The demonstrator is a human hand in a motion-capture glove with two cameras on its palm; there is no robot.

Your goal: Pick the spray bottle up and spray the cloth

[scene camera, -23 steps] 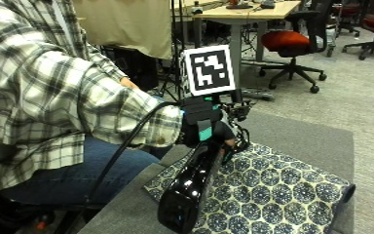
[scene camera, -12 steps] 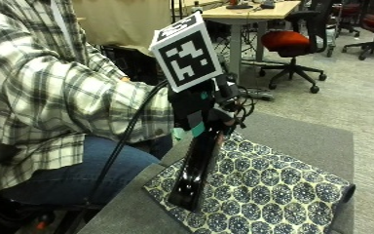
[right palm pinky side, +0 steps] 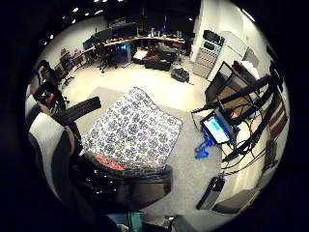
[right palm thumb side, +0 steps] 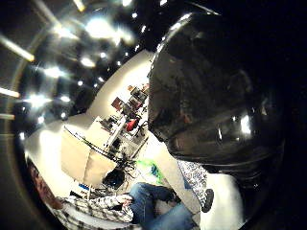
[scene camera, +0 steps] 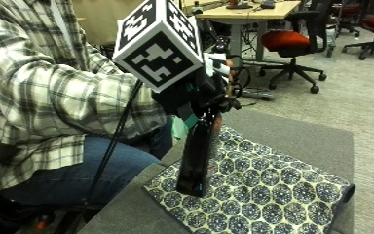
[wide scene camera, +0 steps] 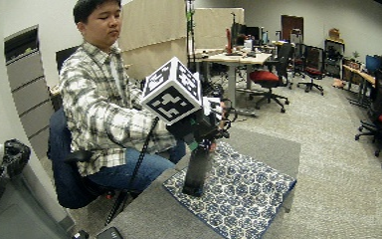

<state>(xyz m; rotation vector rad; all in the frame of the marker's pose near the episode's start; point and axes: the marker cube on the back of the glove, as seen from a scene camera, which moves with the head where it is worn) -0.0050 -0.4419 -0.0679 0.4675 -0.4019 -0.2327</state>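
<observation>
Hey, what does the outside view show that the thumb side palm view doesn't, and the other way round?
Only the outside view shows the gloved right hand gripping the top of the spray bottle, which stands upright over the near edge of the patterned cloth on the grey table. Only the thumb side palm view shows the bottle's glossy dark body filling much of the picture, close to the palm. Both show the bottle, part of the cloth and the person's plaid sleeve.

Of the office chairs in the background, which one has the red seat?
The chair right beside the wooden desk, nearest the table with the cloth. Its seat is red-orange; the other chairs farther back look dark.
</observation>
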